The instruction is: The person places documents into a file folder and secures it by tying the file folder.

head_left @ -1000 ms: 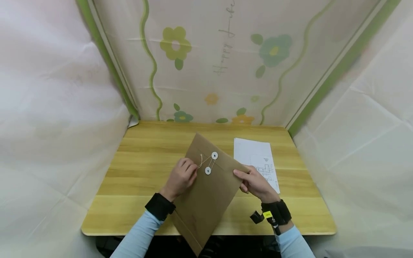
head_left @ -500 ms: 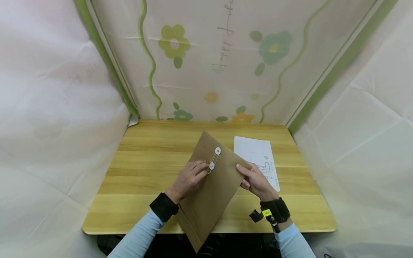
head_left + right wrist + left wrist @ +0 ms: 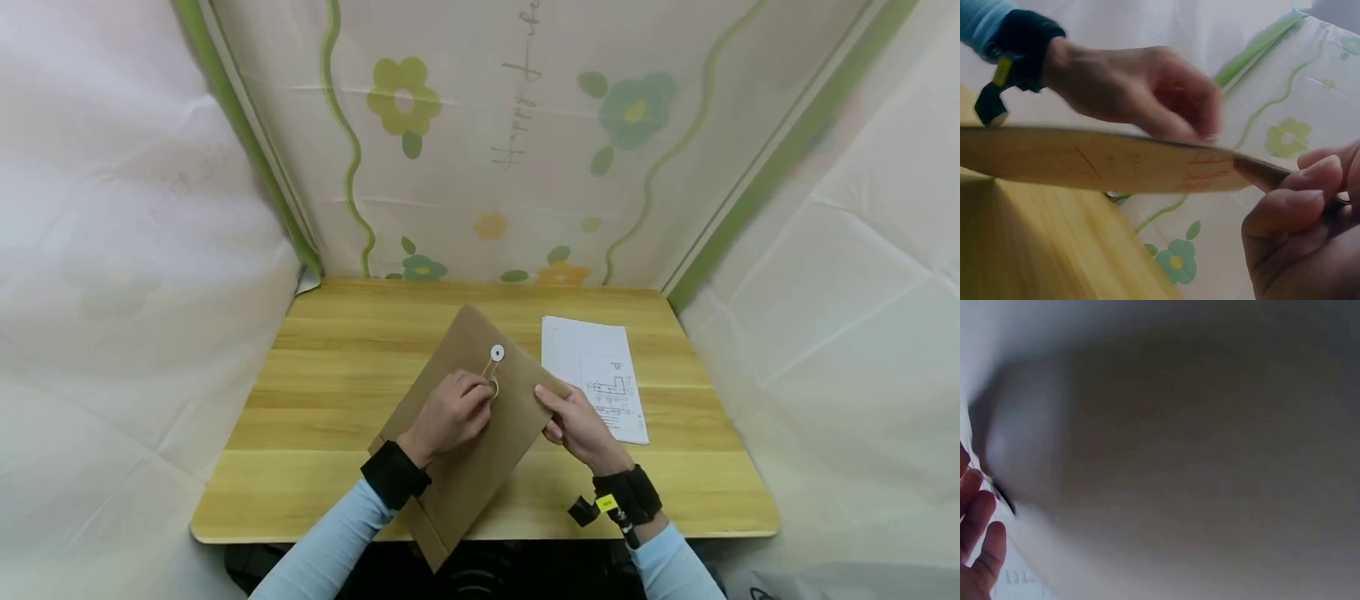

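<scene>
A brown string-tie document envelope is held up at a slant over the front of the table. My right hand grips its right edge, thumb on the front face and fingers behind. The left hand pinches a thin white string at the lower of two white disc buttons, which its fingers partly cover. The upper button shows fully, with string running down from it. In the right wrist view the envelope is nearly edge-on, with red print on its underside. Brown paper blurs most of the left wrist view, with fingertips at its left.
A stack of white sheets with a printed drawing lies on the wooden table, right of the envelope. White fabric walls with flower prints enclose the table on the back and sides. Both wrists wear black bands.
The left hand has moved right with the string, from left of the buttons to the lower button. The envelope shifted right, then back slightly left, with the right hand still gripping it.
</scene>
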`<state>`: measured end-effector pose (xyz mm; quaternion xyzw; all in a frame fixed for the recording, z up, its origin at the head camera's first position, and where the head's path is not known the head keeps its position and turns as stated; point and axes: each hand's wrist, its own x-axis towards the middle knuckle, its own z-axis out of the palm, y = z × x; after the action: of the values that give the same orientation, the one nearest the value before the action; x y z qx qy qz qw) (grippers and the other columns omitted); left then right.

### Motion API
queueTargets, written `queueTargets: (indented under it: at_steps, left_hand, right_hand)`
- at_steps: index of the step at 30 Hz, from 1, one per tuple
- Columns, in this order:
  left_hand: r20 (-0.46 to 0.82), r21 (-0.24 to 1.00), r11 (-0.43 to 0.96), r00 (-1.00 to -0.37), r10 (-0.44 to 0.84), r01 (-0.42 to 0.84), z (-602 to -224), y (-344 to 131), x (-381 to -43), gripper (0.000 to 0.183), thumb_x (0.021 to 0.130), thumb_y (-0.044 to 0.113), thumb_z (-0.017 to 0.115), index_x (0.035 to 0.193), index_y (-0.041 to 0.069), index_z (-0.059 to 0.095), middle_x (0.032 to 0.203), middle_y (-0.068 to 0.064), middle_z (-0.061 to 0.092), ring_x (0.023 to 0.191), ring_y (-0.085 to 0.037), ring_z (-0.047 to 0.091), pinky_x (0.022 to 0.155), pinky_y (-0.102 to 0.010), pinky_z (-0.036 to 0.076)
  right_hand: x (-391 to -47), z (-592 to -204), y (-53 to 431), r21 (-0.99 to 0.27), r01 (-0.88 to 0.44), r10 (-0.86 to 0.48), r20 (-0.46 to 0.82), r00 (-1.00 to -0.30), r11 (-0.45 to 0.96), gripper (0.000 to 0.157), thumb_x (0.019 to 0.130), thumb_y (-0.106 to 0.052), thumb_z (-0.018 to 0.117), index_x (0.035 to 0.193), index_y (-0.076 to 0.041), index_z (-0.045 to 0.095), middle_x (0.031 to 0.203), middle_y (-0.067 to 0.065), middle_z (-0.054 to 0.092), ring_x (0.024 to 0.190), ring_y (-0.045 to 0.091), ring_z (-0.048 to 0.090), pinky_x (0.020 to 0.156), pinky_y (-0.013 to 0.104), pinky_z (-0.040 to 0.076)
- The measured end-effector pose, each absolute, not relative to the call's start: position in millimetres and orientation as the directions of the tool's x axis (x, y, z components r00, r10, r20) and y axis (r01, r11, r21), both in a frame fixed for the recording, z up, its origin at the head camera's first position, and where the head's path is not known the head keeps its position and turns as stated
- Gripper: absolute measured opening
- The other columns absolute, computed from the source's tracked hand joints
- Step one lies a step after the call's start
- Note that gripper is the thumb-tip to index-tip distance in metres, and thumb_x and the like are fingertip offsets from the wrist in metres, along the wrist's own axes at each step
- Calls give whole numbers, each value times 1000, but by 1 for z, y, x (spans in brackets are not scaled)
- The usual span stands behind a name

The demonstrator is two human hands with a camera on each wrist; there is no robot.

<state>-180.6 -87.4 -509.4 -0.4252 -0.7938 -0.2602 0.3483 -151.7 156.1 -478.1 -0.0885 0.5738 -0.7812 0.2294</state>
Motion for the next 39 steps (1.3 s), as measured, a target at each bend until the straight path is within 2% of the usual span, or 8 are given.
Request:
queueTargets:
  at_steps: [5,11,19,24,29,33,36,39]
  left_hand:
    - [756,181,511,-451,475,841,-499,-83,-188,11,86,9,73,97,9,71,95,-6,63,87,-18,58,76,-27,51]
    - [725,212,512,-485,489,833,-488,-84,-198,8,87,10,74,95,10,72,92,-6,62,86,-19,56,75,-28,50]
    - [675,347,474,-566,473,809,-483,-80,-205,6,94,8,64,99,5,65,92,-7,63,84,-19,56,75,-30,48]
    - [596,517,441,-678,430,733,-486,-76,-203,6,97,8,58,101,5,61,93,-8,62,82,-16,55,73,-29,48]
    - [445,686,418,-797,407,596,-489,-69,-204,6,98,13,59,101,8,62,90,-3,62,76,-10,54,68,-24,47]
    - [342,698,448,-810,476,558,-491,-64,-204,24,99,15,57,120,4,60,111,-10,67,99,-20,64,86,-34,52]
    - [282,698,465,-806,520,545,-490,-67,-203,41,100,17,55,137,0,50,135,-17,58,126,-30,56,104,-44,45]
    - [255,715,467,-816,519,521,-486,-76,-201,43,101,18,54,141,2,47,141,-17,54,132,-31,50,109,-47,41]
  right_hand:
    - [-147,-484,145,-939,281,-432,-173,-885,-200,25,101,-36,52,111,-14,58,52,-5,49,40,5,40,46,23,34]
    - [-140,-491,141,-921,325,-420,-214,-882,-213,23,101,-36,53,104,-14,59,52,-5,51,42,6,41,47,23,36]
    - [-129,-499,137,-911,328,-440,-194,-877,-250,21,102,-31,51,111,-13,57,71,-4,64,47,5,52,51,24,43]
    - [-122,-508,134,-908,324,-443,-184,-878,-265,24,103,-31,49,117,-13,56,77,-2,65,52,5,58,55,25,49]
    - [-114,-517,132,-899,345,-401,-221,-889,-270,32,102,-33,51,125,-11,51,84,2,65,58,8,63,59,26,54]
    - [-106,-529,138,-894,367,-353,-267,-897,-255,46,102,-33,51,136,-4,41,88,5,64,65,10,67,66,29,58]
    - [-99,-539,148,-891,381,-351,-285,-892,-246,53,104,-28,48,145,1,31,96,7,65,73,11,70,74,32,59]
    - [-96,-547,158,-886,389,-367,-284,-886,-252,52,106,-19,43,149,3,25,104,9,66,83,14,72,82,34,58]
